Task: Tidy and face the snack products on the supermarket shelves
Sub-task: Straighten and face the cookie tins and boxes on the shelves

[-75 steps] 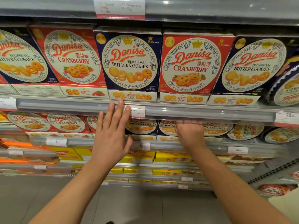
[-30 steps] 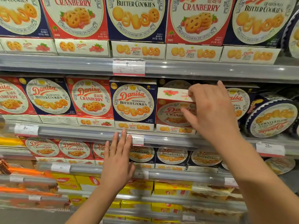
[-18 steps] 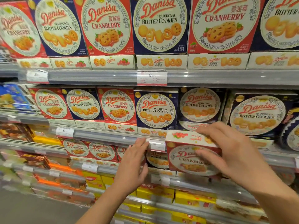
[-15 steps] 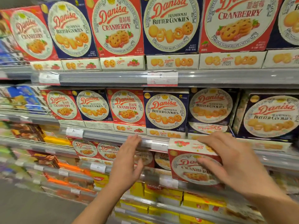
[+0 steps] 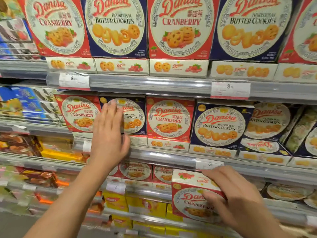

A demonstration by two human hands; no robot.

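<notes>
Red cranberry box (image 5: 192, 200) sits gripped in the right hand (image 5: 240, 200); left hand (image 5: 109, 134), fingers straight, should clear a gap first.

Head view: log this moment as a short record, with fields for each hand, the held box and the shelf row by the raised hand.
left hand: raised with straight fingers in front of a blue butter cookies box; contact unclear
right hand: fingers curled over the held box
held box: red cranberry cookie box, off the shelves, front facing the camera
middle shelf row: red and blue boxes alternate, upright
far right: an upside-down blue box
</notes>
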